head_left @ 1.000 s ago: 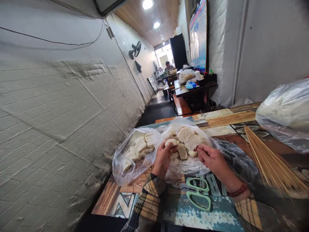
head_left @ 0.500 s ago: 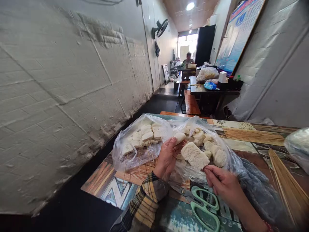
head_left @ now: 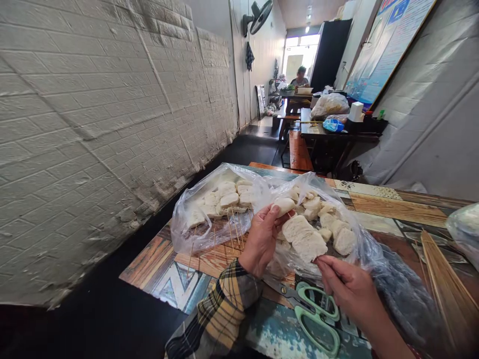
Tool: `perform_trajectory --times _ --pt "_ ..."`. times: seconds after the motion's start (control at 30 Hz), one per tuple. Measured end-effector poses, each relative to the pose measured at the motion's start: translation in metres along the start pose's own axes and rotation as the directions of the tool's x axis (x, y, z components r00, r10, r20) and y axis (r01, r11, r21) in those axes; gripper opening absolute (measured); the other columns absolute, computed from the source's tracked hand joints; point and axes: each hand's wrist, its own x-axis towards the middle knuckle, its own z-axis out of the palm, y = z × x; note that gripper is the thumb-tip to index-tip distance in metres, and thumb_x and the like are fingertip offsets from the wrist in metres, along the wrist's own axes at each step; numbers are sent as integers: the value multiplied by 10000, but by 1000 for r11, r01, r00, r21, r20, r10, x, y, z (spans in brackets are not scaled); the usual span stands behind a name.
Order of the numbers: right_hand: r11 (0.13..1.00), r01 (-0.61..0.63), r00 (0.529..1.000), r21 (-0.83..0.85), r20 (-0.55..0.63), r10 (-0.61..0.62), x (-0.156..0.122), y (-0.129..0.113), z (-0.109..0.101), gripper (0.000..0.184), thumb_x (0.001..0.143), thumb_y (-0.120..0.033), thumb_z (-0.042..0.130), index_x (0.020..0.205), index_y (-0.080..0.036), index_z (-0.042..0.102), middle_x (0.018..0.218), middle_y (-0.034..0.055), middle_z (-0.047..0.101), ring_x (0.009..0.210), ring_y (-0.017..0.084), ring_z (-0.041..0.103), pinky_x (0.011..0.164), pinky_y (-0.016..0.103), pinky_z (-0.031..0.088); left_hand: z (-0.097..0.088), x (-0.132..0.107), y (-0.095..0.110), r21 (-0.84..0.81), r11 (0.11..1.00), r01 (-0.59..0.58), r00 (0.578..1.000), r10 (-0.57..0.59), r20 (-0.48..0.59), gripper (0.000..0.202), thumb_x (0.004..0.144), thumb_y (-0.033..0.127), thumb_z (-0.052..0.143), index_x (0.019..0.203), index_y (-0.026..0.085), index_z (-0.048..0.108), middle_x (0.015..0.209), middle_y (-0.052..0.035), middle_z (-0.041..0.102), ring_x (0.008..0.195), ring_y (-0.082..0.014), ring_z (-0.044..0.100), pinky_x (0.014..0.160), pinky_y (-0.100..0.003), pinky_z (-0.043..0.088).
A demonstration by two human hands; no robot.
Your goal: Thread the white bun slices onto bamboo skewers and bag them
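Note:
My left hand is closed around a pale, spongy, bread-like piece, held between thumb and fingers. With a pinch, my right hand grips the end of a thin skewer; most of that stick is hidden by two joined spongy slices on it. Both hands are over an open clear plastic bag of loose pale pieces. To the left, another clear bag holds slices on wooden skewers, whose ends point toward me. Green-handled scissors lie below my right hand.
A bundle of bare wooden skewers lies at the right of the patterned table, near another plastic bag. Beyond are a bench, a dark table and a seated person. A brick-patterned wall runs along the left.
The camera view has shifted slightly, so the room appears farther right. Both hands keep their hold, and the spongy pieces stay nearly in place between them.

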Motion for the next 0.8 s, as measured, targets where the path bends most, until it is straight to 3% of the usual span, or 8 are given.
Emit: perform_trajectory --times 0.23,0.47,0.8 --pt "1000 11 1000 -10 -12 -11 -1 3 2 383 936 -465 469 759 -197 679 487 -43 528 456 116 507 482 227 411 0 -1 0 31 999 -6 1000 7 -8 404 686 394 800 959 111 707 923 -106 750 868 -218 698 808 -304 511" --pt "1000 -5 1000 -1 -6 5 -2 1 3 399 935 -478 464 693 -214 642 481 -28 526 408 117 464 393 227 342 1 -2 -1 39 999 -31 999 32 -13 368 685 366 807 950 131 709 907 -84 749 820 -191 695 790 -286 506" --pt "1000 6 1000 -3 -20 -6 -3 2 6 389 934 -482 465 777 -191 670 463 -39 515 441 125 503 457 234 395 2 -2 -4 210 970 -126 992 127 7 331 737 390 761 959 147 726 925 -75 744 815 -175 663 778 -277 496"
